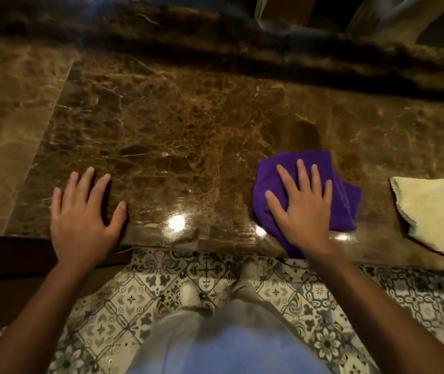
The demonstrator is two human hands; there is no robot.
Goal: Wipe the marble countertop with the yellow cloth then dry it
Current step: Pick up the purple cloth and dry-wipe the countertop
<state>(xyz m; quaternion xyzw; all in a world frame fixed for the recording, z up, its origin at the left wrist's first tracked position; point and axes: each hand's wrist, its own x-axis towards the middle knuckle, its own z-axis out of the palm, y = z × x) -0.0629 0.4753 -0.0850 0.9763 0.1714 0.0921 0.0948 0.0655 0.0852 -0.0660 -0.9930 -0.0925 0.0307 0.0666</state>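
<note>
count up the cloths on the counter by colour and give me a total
Purple cloth: 1, under the right hand
Yellow cloth: 1, lying free to the right of it
Total: 2

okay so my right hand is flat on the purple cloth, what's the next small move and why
Probably slide the right hand and purple cloth leftward across the counter. The yellow cloth lies set aside, suggesting drying has begun.
</note>
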